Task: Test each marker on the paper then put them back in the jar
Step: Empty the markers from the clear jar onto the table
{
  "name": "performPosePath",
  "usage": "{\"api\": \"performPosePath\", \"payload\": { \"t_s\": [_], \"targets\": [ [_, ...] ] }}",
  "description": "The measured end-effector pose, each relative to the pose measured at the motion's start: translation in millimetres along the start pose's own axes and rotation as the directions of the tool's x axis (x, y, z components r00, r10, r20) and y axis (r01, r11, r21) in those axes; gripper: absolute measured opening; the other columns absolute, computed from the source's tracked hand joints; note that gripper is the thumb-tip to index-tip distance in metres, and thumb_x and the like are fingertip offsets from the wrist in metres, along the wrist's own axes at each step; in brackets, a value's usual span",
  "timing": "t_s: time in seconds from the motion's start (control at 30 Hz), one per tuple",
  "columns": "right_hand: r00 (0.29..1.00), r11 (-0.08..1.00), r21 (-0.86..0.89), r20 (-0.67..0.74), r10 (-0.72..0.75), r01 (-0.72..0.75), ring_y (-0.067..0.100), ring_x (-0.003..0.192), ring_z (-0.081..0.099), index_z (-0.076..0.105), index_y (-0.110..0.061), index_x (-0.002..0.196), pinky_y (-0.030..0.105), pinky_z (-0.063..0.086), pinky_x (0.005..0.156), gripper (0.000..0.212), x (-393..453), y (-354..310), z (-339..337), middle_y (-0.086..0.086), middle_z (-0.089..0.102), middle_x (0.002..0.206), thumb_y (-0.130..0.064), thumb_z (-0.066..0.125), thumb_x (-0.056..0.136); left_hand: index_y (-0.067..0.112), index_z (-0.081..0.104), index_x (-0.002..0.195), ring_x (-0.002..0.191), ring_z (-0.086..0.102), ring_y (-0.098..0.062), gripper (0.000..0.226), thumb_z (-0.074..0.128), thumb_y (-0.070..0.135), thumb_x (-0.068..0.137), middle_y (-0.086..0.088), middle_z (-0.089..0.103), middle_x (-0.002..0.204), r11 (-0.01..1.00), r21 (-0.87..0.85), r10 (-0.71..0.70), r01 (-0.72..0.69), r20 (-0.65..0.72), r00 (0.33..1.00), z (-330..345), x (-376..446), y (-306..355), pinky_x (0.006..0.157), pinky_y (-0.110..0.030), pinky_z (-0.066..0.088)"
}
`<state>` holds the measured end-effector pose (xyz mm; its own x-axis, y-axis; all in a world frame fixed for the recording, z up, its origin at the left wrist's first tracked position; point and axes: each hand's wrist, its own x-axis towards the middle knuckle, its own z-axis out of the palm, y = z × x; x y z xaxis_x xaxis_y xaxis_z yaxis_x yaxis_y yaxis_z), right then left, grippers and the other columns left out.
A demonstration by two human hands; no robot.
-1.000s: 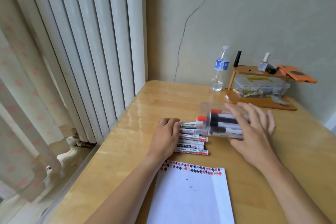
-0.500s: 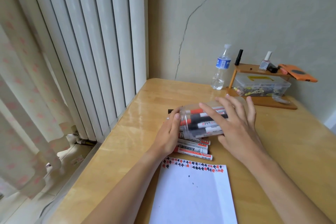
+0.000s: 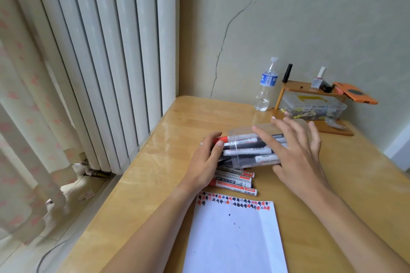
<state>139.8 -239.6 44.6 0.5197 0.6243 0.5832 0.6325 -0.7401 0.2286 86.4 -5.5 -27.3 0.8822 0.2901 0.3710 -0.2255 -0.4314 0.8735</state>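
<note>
- Wooden table (image 3: 366, 184), pale and glossy, fills my lower view; a cracked greenish wall stands behind it at 12 o'clock and a white ribbed radiator (image 3: 106, 51) with a patterned curtain (image 3: 22, 117) at 9 to 10 o'clock.
- At 1 o'clock near the wall I see a water bottle (image 3: 266, 86) and a small wooden shelf (image 3: 310, 88) with a clear box (image 3: 312, 106) under it and an orange item (image 3: 355, 95) overhanging its top.
- The table's left edge runs close beside the radiator; bare tabletop lies at 3 o'clock, right of my hands.
- White paper (image 3: 235, 239) lies at 6 o'clock, a row of red and black test marks along its far edge.
- The clear jar (image 3: 250, 146) lies on its side at centre, mouth toward 9 o'clock, with several markers inside it.
- More loose markers (image 3: 235, 180) lie side by side on the table between jar and paper, touching the jar's near side.
- My left hand (image 3: 204, 162) sits at the jar's mouth, fingers curled round the red marker (image 3: 221, 139) ends sticking out.
- My right hand (image 3: 297, 153) rests across the top of the jar, fingers straight and spread toward 11 o'clock, pressing it down, not wrapped around.
</note>
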Motion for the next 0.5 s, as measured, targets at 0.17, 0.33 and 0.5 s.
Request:
{"api": "performPosePath", "payload": {
  "t_s": [0.17,0.33,0.5],
  "targets": [
    [0.998,0.999,0.013,0.033,0.044,-0.044,0.032,0.151,0.031,0.041,-0.04,0.156,0.062,0.004,0.124,0.125,-2.5,6.1,-1.5,0.007,0.041,0.156,0.005,0.088,0.049,0.035,0.052,0.143,0.127,0.05,0.001,0.063,0.065,0.063,0.089,0.017,0.048,0.138,0.999,0.002,0.054,-0.054,0.031,0.998,-4.3,-2.2,0.6,0.107,-0.027,0.046],
    [0.996,0.999,0.054,0.09,-0.014,0.01,0.031,0.151,0.03,0.038,-0.042,0.157,0.061,0.004,0.125,0.127,-6.0,19.3,2.9,0.005,0.04,0.157,0.003,0.089,0.049,0.041,0.052,0.142,0.123,0.05,-0.001,0.087,0.085,0.066,0.066,0.018,0.043,0.139,0.951,0.229,0.167,-0.206,0.181,0.969,0.5,0.3,-7.5,0.106,-0.027,0.045],
    [0.995,0.997,0.073,0.098,0.016,-0.023,0.032,0.151,0.031,0.042,-0.041,0.155,0.063,0.007,0.124,0.126,-8.5,29.5,5.7,0.004,0.04,0.157,0.004,0.088,0.046,0.044,0.056,0.139,0.117,0.054,-0.001,0.066,0.08,0.057,0.08,0.017,0.051,0.128,0.951,0.223,0.189,-0.213,0.125,0.974,1.2,1.5,-10.5,0.103,-0.028,0.045]
  ]
}}
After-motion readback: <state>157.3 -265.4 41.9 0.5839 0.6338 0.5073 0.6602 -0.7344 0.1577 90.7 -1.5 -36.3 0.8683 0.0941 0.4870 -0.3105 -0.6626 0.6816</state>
